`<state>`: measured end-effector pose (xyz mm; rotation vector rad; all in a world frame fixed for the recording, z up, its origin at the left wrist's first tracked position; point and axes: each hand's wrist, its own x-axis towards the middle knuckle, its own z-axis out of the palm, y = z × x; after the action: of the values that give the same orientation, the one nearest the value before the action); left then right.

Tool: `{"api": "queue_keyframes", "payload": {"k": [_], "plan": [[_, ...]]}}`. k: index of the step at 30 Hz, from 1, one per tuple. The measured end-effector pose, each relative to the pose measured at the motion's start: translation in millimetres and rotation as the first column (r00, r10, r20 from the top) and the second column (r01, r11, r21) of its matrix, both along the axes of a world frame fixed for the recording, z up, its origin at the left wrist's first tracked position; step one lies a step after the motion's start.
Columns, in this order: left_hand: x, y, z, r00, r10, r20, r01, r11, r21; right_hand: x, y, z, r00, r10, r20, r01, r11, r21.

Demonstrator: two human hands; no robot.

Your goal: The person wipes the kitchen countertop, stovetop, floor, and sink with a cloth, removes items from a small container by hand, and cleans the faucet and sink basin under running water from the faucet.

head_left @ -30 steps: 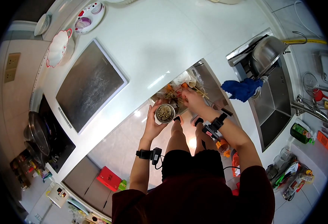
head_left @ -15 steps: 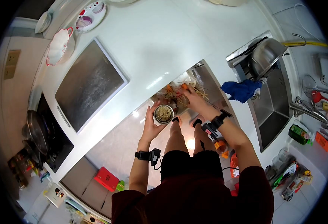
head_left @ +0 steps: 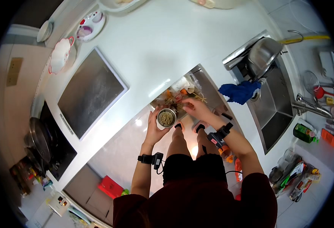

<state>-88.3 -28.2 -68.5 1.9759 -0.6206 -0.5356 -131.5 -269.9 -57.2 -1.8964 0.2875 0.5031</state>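
Note:
My left hand (head_left: pixel 155 127) is wrapped round a small round metal cup (head_left: pixel 166 118) with pale, yellowish bits inside. The cup is held upright above the floor, so its opening faces me. To its right, my right hand (head_left: pixel 197 109) reaches in with fingers stretched out, near the cup's rim. I see nothing held in it. Just beyond both hands lies a heap of scraps and plastic wrapping (head_left: pixel 189 84), with an orange piece (head_left: pixel 183 92) and several thin sticks in it.
White counter (head_left: pixel 155 45) runs ahead, bearing a dark glass-topped panel (head_left: pixel 92 93). On the right are a sink (head_left: pixel 275 117), a steel pan (head_left: pixel 264 55) and a blue cloth (head_left: pixel 240 92). A stove with pans (head_left: pixel 39 137) stands left. A red box (head_left: pixel 110 187) sits below.
My right hand has drawn back from the orange piece and come down nearer the cup. My left hand keeps its hold on the cup. The view has shifted slightly.

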Motion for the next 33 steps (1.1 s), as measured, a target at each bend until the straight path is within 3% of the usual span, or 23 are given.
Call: {"api": "queue_keyframes", "payload": {"k": [1,2,3,5,7,8,9,11,12,13,15,17,19,23,25,27,28,30,31,33], "plan": [[1.2,-5.4,3.7,1.000,-0.018,0.010,0.018,1.000,-0.009,-5.9,-5.2,2.8,1.000,-0.018,0.010,0.018,1.000,-0.009],[0.7,-10.8,8.6,0.998,-0.026,0.053,0.025,1.000,0.019,-15.4,-11.8,4.8,0.987,-0.161,0.021,0.149,0.949,0.278],[0.3,-17.7,12.8,0.995,-0.036,0.098,0.032,0.998,0.045,-24.1,-17.9,8.9,0.954,-0.299,-0.001,0.252,0.803,0.541],[1.3,-33.9,17.6,0.981,-0.096,0.168,0.089,0.995,0.045,-38.4,-33.1,47.3,0.927,-0.376,-0.004,0.312,0.765,0.564],[3.1,-62.3,36.6,0.993,-0.114,-0.007,0.113,0.989,-0.096,-60.4,-53.7,70.6,0.826,-0.542,-0.154,0.427,0.425,0.798],[-5.0,-79.2,54.2,0.991,-0.064,-0.113,0.036,0.971,-0.237,-72.6,-64.8,80.5,0.798,-0.577,-0.171,0.435,0.356,0.827],[-7.5,-93.7,62.4,0.990,-0.107,-0.097,0.079,0.963,-0.258,-86.6,-78.4,86.9,0.776,-0.613,-0.146,0.437,0.357,0.826],[-11.5,-124.3,74.5,0.933,-0.296,0.203,0.334,0.923,-0.190,-115.7,-105.6,97.2,0.720,-0.680,-0.140,0.467,0.325,0.823],[-13.6,-142.4,84.8,0.872,-0.438,0.219,0.470,0.874,-0.124,-128.9,-116.7,112.0,0.639,-0.758,-0.129,0.552,0.335,0.764],[-20.2,-163.2,96.2,0.851,-0.468,0.240,0.506,0.852,-0.132,-146.2,-133.0,113.1,0.611,-0.785,-0.106,0.553,0.328,0.766],[-42.6,-207.5,113.7,0.811,-0.547,0.208,0.582,0.792,-0.183,-192.6,-174.4,104.3,0.577,-0.790,0.205,0.720,0.611,0.329],[-67.5,-250.6,117.1,0.773,-0.597,0.212,0.631,0.758,-0.164,-239.2,-215.0,96.8,0.334,-0.892,0.303,0.891,0.404,0.205],[-89.4,-293.3,115.1,0.720,-0.632,0.285,0.671,0.740,-0.052,-287.8,-262.3,94.6,0.180,-0.917,0.357,0.956,0.248,0.155],[-124.2,-380.6,71.8,0.704,-0.681,0.203,0.670,0.731,0.129,-357.3,-358.1,88.5,-0.006,-0.928,0.372,0.989,0.050,0.141],[-133.8,-420.9,39.6,0.698,-0.707,0.115,0.641,0.688,0.341,-378.8,-401.2,87.3,-0.015,-0.914,0.406,0.998,0.011,0.060],[-137.2,-451.4,7.4,0.657,-0.745,0.115,0.633,0.628,0.452,-389.0,-439.1,79.8,0.177,-0.803,0.569,0.906,-0.093,-0.412],[-138.1,-463.3,-4.5,0.620,-0.769,0.155,0.607,0.595,0.528,-388.9,-453.3,80.1,0.165,-0.807,0.567,0.906,-0.102,-0.410],[-142.7,-481.1,-25.2,0.630,-0.759,0.164,0.489,0.552,0.676,-382.6,-479.0,78.3,0.192,-0.807,0.558,0.739,-0.256,-0.623],[-144.0,-486.4,-31.3,0.636,-0.750,0.182,0.441,0.546,0.713,-379.0,-489.2,75.6,0.183,-0.812,0.554,0.740,-0.257,-0.621],[-146.2,-496.6,-47.1,0.633,-0.747,0.205,0.432,0.560,0.707,-372.7,-505.5,67.3,0.283,-0.860,0.425,0.576,-0.202,-0.792]]}}
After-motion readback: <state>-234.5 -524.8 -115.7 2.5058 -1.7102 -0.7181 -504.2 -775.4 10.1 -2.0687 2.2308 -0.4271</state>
